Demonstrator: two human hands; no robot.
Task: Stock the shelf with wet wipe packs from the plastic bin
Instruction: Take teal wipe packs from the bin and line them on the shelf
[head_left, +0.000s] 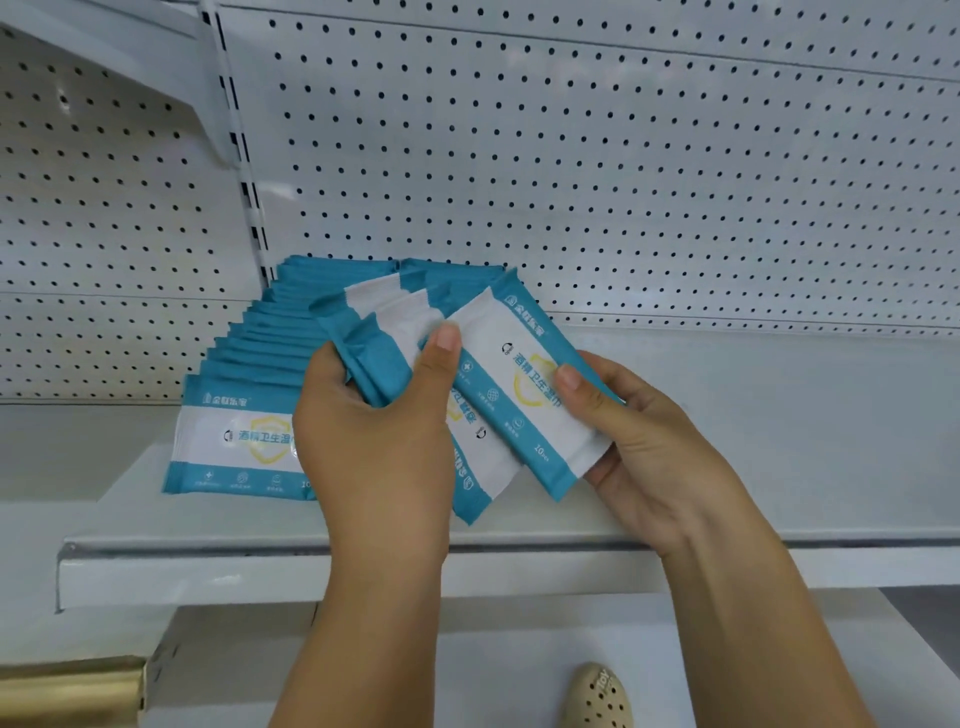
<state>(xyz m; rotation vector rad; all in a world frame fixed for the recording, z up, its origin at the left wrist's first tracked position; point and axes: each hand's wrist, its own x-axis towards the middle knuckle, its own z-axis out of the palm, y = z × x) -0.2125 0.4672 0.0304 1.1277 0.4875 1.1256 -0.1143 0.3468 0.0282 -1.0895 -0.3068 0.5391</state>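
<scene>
Teal pack (524, 384): long axis diagonal, logo upward | right grip (639, 431) pinches it | left grip (374, 431) clamps fanned packs (384, 332)

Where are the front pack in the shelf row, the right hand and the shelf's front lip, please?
front pack (234, 441): head view, white label band.
right hand (660, 441): head view, thumb base.
shelf lip (208, 571): head view, bare front face.

We see a white metal shelf (779, 441) backed by a pegboard panel (623, 182). On its left part, teal-and-white wipe packs (239, 441) stand in a row, one behind another, reaching back to the panel.
</scene>
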